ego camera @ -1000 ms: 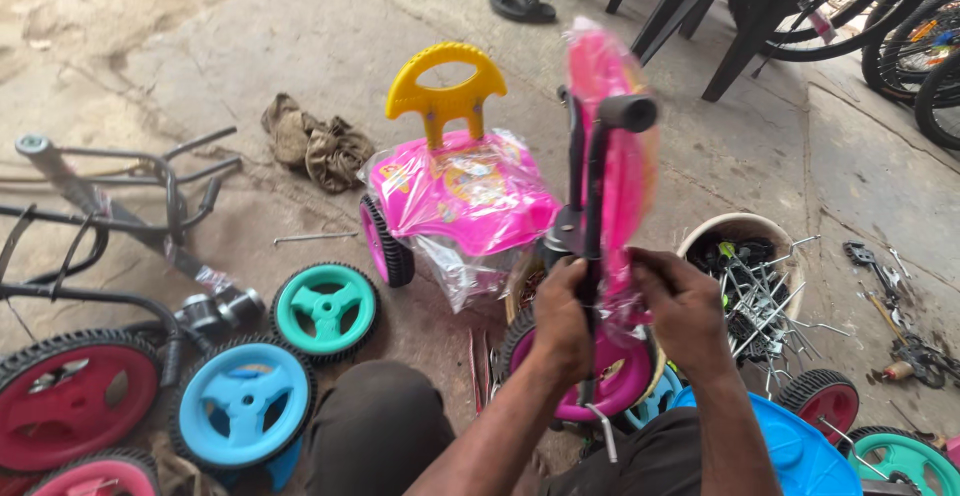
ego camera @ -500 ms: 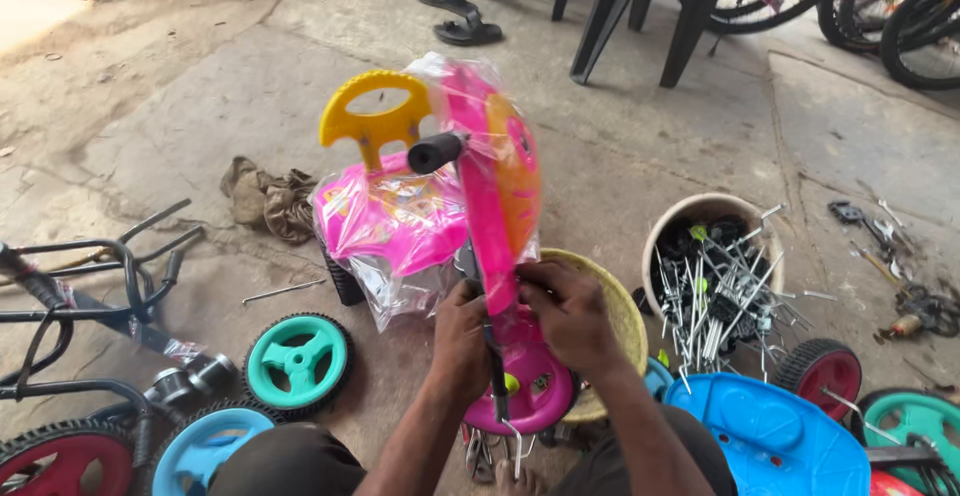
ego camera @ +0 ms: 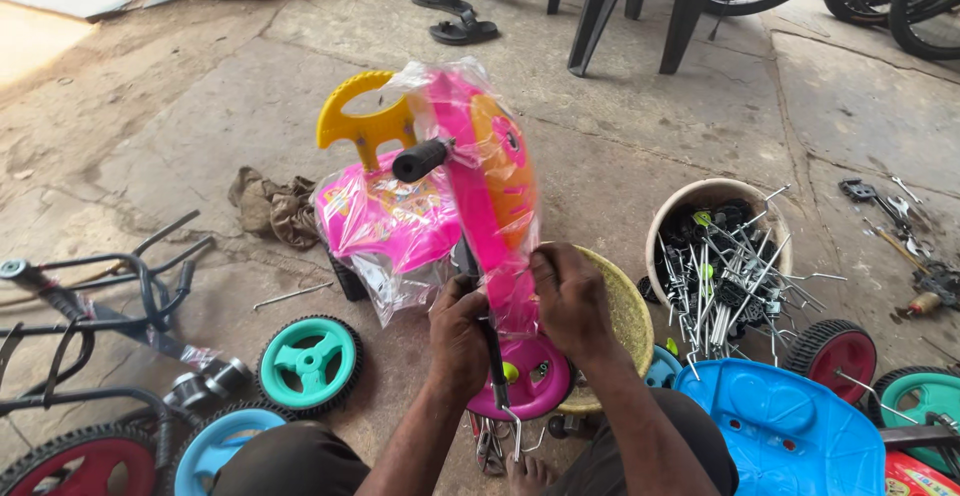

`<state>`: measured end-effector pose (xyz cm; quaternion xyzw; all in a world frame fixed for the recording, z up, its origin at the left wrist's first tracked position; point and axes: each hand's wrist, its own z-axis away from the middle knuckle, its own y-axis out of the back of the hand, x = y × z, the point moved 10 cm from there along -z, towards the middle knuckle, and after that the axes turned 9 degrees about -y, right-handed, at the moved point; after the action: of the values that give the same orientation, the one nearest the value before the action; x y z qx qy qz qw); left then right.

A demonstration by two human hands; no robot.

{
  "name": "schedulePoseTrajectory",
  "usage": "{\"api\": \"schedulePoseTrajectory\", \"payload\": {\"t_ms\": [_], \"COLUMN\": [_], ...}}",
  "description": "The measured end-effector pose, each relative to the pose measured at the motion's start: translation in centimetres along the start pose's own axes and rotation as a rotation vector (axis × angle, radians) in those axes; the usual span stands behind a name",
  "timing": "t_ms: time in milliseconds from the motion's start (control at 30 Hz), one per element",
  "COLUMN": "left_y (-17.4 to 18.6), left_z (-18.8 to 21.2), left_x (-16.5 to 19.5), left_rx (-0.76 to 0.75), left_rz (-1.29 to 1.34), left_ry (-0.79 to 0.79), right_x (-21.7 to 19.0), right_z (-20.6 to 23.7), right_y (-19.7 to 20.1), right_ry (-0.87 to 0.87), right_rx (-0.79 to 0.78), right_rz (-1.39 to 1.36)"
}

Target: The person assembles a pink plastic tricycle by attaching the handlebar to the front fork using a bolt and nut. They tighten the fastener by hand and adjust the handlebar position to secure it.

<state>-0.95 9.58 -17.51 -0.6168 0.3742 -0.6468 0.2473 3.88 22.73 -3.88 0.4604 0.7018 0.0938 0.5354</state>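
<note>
Pink plastic, wrapped in clear film, makes up the front panel (ego camera: 480, 186) of the toy tricycle that the person holds upright over the concrete floor (ego camera: 200, 106). The left hand (ego camera: 458, 331) wraps around the black steering rod (ego camera: 492, 351), fingers curled tight on it. The right hand (ego camera: 568, 296) grips the lower edge of the panel, fingers pressed together and pinching plastic and film. Below them sits the pink front wheel (ego camera: 535, 381); behind stand the pink seat (ego camera: 385, 216) and yellow backrest (ego camera: 362, 121). A bucket of metal parts (ego camera: 715, 266) stands to the right, a teal wheel (ego camera: 308, 361) to the left. To do this well, I judge the rod should stay steady and upright while the right hand keeps loose film out of the joint.
</note>
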Motion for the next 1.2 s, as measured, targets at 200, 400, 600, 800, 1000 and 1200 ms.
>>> {"api": "schedulePoseTrajectory", "payload": {"t_ms": [200, 400, 600, 800, 1000, 1200], "left_y": [-0.4, -2.6, -4.9, -6.6, -6.4, -6.0], "left_z": [-0.2, -0.5, -0.4, -0.2, -0.3, -0.8], "left_x": [0.1, -1.2, -1.4, -1.6, -2.1, -2.0], "left_rx": [0.112, -0.019, -0.143, -0.137, -0.066, -0.037], "left_rz": [0.231, 0.279, 0.459, 0.471, 0.458, 0.329], "left_ry": [0.011, -0.019, -0.054, 0.023, 0.033, 0.069], "right_x": [5.6, 2.6, -6.8, -6.6, -5.9, -5.8], "right_z": [0.2, 0.8, 5.6, 5.0, 4.7, 4.3], "right_y": [2.6, 6.7, 4.9, 3.1, 3.5, 3.9], "right_ry": [-0.410, -0.174, 0.476, 0.482, 0.431, 0.446], "right_rx": [0.135, 0.266, 0.224, 0.344, 0.334, 0.325], "right_rz": [-0.282, -0.473, -0.111, 0.053, 0.073, 0.243]}}
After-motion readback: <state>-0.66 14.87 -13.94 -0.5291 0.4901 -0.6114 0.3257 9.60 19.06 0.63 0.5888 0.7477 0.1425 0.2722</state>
